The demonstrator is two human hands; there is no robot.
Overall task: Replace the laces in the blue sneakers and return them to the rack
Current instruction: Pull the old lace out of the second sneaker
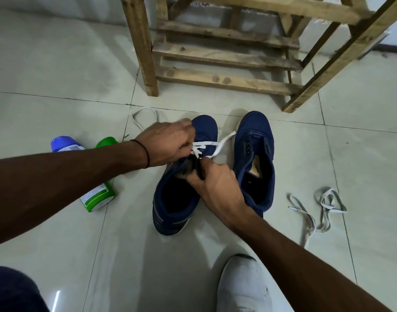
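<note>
While the tall slatted wooden rack waits at the far side of the pale tiled floor, both shoes sit on the tiles in front of it, so the return has not begun. Of the pair, the barely laced dark blue fabric sneaker shows only a couple of crossings near its toe. The unlaced dark blue fabric sneaker just beside it has bare eyelets, so I judge the job well under halfway. The left hand reaches over the toe, its grip closed on the flat white lace. The right hand pinches the same shoe's eyelet edge by the tongue. Limp grey laces lie apart on the floor, right of the pair.
</note>
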